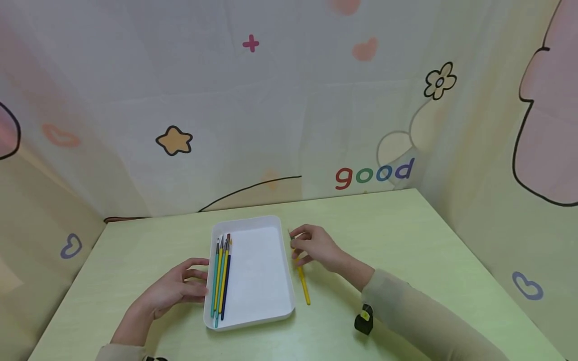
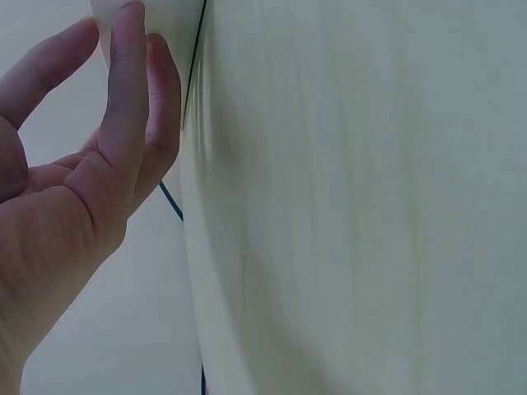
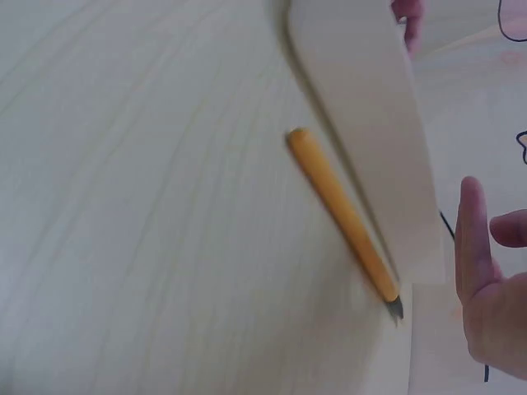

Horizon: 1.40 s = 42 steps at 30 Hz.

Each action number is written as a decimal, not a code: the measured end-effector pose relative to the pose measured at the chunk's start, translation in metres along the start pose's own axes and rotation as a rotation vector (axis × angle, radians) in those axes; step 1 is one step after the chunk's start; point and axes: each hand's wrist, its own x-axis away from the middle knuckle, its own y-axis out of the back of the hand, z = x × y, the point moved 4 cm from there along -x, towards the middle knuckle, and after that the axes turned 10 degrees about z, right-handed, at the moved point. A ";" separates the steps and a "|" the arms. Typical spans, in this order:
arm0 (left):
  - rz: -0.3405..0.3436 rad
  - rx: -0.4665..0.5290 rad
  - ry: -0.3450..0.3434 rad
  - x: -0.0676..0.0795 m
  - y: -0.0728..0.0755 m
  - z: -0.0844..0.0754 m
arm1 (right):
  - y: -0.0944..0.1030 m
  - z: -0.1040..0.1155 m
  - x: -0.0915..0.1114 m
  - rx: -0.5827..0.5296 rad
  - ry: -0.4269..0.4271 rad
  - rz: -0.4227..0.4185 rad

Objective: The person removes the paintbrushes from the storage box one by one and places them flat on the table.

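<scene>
A white rectangular tray (image 1: 259,273) stands on the table, with several slim paintbrushes (image 1: 214,286) in teal, yellow and dark blue lying side by side along its left wall. My left hand (image 1: 169,291) touches the tray's outer left side with loosely bent fingers; its fingertips meet the white wall (image 2: 169,20) in the left wrist view. Right of the tray, a yellow paintbrush (image 1: 303,283) lies on the table. My right hand (image 1: 316,245) hovers over its bristle end, fingers loosely bent. In the right wrist view, that brush (image 3: 342,210) appears apart from the fingers.
The pale green table (image 1: 384,240) is bordered by printed cloth walls (image 1: 289,115) at the back and both sides. A black strap piece (image 1: 364,321) hangs below the right sleeve (image 1: 420,311).
</scene>
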 end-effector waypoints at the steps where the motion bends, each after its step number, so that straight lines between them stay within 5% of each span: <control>1: 0.001 0.000 0.001 0.000 0.000 0.000 | -0.002 0.002 -0.001 -0.018 -0.005 0.016; 14: 0.005 -0.005 0.003 0.002 0.000 0.001 | -0.042 0.010 -0.008 -0.141 -0.021 0.217; 26: 0.018 -0.002 0.004 0.001 0.000 0.000 | -0.086 0.005 -0.016 -0.141 -0.157 0.295; 42: 0.022 -0.018 0.016 0.000 0.002 0.001 | -0.118 0.003 -0.026 -0.266 -0.191 0.305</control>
